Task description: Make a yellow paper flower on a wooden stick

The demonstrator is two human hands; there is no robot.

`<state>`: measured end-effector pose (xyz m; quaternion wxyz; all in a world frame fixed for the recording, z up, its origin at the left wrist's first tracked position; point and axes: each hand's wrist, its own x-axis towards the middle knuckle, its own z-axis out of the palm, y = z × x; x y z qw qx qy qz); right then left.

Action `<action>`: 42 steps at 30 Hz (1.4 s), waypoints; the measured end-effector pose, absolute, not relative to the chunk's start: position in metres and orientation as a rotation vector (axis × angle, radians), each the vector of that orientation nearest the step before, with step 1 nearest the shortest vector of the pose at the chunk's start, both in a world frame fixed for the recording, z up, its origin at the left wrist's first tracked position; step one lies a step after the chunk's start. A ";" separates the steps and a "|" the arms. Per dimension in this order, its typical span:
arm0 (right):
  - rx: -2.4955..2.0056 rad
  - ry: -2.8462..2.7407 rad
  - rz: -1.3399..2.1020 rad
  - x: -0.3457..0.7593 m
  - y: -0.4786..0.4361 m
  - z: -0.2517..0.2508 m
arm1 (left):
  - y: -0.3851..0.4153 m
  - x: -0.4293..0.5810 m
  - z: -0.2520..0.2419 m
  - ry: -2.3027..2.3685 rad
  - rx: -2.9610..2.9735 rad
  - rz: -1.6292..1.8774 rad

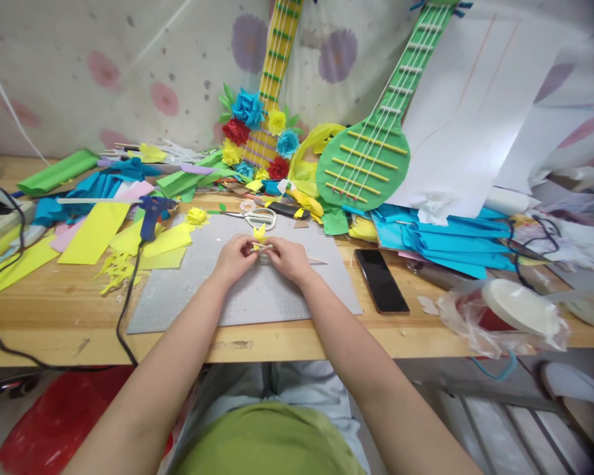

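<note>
My left hand (237, 256) and my right hand (288, 257) meet over a grey cutting mat (178, 300). Between their closed fingertips is a small yellow paper piece (260, 231) with a pointed, petal-like top. A thin pale stick crosses the fingertips under it; which hand bears it is hard to tell. Just beyond my hands lie white-handled scissors (260, 218) and a black utility knife (290, 210). A yellow paper flower (197, 216) rests at the mat's far left edge.
A blue glue gun (150, 218) with its cord stands left, among yellow paper strips (95, 231). A phone (381, 280) lies right of the mat. Behind stand a green paper guitar (363, 161) and a flower-decked yellow one (277, 59). A plastic-wrapped tub (515, 310) sits near the right edge.
</note>
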<state>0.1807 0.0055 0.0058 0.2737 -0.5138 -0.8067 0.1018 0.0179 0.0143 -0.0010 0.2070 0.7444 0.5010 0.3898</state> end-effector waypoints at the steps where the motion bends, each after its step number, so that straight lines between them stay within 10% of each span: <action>1: -1.393 -2.176 0.265 0.180 0.006 0.005 | 0.014 0.018 -0.001 1.398 2.066 1.079; 42: -1.329 -2.140 0.249 0.181 0.009 0.002 | 0.016 0.017 -0.005 1.313 2.087 1.207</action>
